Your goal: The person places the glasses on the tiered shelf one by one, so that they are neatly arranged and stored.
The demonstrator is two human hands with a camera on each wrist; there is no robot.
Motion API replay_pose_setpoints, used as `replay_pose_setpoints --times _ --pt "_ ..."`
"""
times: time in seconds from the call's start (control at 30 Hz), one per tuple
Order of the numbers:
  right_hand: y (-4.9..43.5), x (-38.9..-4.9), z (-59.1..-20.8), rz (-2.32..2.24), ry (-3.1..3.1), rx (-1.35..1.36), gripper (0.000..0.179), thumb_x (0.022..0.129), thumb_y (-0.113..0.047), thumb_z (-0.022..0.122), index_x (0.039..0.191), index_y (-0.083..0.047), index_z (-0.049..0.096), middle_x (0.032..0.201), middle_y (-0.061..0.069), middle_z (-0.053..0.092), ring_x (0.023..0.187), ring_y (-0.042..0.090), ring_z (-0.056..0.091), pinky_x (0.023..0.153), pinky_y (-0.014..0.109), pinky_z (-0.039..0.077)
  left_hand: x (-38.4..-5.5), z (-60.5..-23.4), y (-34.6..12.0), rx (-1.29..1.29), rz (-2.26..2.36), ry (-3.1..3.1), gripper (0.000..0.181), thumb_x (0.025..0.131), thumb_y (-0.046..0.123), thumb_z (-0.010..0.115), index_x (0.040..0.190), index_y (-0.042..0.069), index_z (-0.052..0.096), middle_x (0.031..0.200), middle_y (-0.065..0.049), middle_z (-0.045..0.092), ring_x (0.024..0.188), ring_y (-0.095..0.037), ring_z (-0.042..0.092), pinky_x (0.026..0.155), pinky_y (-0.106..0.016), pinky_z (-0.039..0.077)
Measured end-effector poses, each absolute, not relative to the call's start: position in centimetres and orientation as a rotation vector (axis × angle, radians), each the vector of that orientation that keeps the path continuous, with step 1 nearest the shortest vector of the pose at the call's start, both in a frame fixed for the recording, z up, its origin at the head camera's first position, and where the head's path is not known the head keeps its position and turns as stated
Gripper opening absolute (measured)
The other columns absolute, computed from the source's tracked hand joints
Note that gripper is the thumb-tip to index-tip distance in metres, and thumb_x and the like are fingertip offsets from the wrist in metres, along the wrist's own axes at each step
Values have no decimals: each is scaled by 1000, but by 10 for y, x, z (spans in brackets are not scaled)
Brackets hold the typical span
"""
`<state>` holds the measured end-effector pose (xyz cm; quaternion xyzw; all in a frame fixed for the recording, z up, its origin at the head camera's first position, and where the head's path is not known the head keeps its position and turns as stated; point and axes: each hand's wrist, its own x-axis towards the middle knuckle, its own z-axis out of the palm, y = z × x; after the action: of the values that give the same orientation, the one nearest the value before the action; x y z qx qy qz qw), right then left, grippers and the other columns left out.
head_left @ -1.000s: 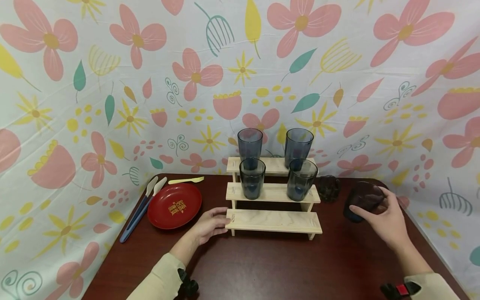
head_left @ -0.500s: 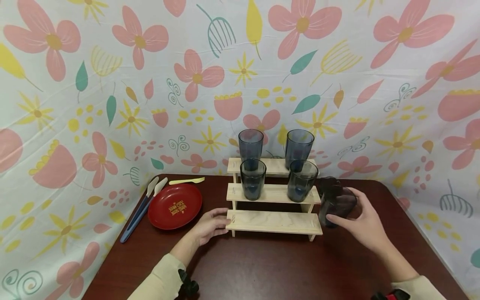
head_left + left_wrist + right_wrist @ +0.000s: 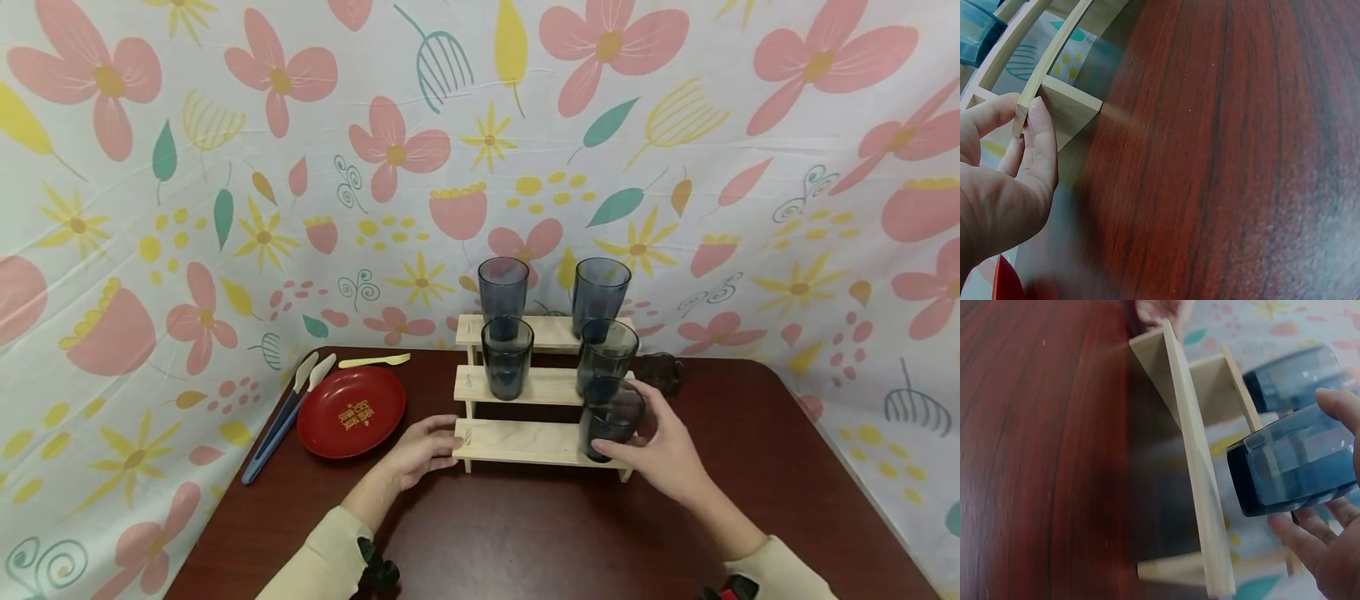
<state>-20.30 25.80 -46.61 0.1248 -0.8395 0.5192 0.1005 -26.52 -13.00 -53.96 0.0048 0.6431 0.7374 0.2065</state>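
A three-step wooden stand (image 3: 525, 440) bears smoky blue drinking glasses on its upper two steps. Two stand at the top, a left glass (image 3: 502, 287) and a right glass (image 3: 602, 287); two more, a left glass (image 3: 506, 358) and a right glass (image 3: 607, 346), are on the middle step. My right hand (image 3: 666, 450) grips another glass (image 3: 611, 417) over the right end of the lowest step. In the right wrist view this glass (image 3: 1297, 465) shows a gap between its base and the board. My left hand (image 3: 1004, 187) pinches the lowest board's left end (image 3: 1054, 56).
Left of the stand lies a red plate (image 3: 315, 429) with gold lettering. Beside it are two blue-handled knives (image 3: 277, 429) and a yellow fork (image 3: 373, 361). A dark, unclear object (image 3: 662, 375) sits behind my right hand. A flowered cloth (image 3: 300, 183) hangs behind the brown table (image 3: 480, 533).
My right hand has carried the glass leftward from the table's right side to the lowest step, and the glass has turned more upright. My left hand has stayed on the stand.
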Motion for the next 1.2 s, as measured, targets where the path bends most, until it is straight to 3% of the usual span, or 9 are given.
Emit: replay_pose_setpoints --times 0.1,0.2,0.23,0.37,0.67,0.97,1.2 --pt "242 -206 -469 1594 -2469 387 98 79 -24 93 158 -23 35 145 11 52 112 19 65 76 32 61 -265 -540 -130 6 2054 1797 61 94 6 73 147 -4 45 122 -18 65 95 -22 70 83 -36 59" --pt "227 -207 -471 1583 -2490 358 99 78 -29 94 157 -19 35 144 13 53 115 30 65 75 32 61 -265 -540 -130 3 2049 1797 62 94 7 73 147 -4 45 122 -18 65 95 -22 70 83 -36 59" --pt "222 -207 -472 1579 -2491 351 100 77 -31 95 157 -17 36 143 14 54 122 30 61 81 30 60 -265 -540 -130 3 2048 1795 62 94 7 73 148 -4 45 122 -18 65 95 -22 70 83 -36 59" --pt "203 -209 -474 1685 -2451 374 97 77 -26 95 154 -15 39 136 18 57 110 35 68 80 32 60 -264 -540 -130 9 2048 1796 61 94 7 73 147 -4 45 122 -18 65 95 -22 70 82 -36 59" --pt "171 -216 -482 1796 -2392 431 93 73 -21 97 149 -22 45 128 15 58 107 31 68 77 32 61 -264 -541 -130 10 2059 1791 60 94 5 72 146 -4 45 121 -18 65 93 -21 70 80 -34 59" --pt "149 -219 -484 1837 -2329 505 92 71 -12 98 148 -19 47 127 15 59 110 30 65 80 38 61 -264 -541 -130 21 2067 1781 59 94 5 72 146 -4 46 120 -17 66 94 -21 70 81 -34 59" --pt "140 -222 -486 1862 -2332 512 91 71 -16 98 147 -22 48 125 14 61 105 27 68 81 35 61 -265 -540 -130 22 2068 1781 59 94 5 71 147 -4 45 121 -17 66 94 -21 70 80 -33 59"
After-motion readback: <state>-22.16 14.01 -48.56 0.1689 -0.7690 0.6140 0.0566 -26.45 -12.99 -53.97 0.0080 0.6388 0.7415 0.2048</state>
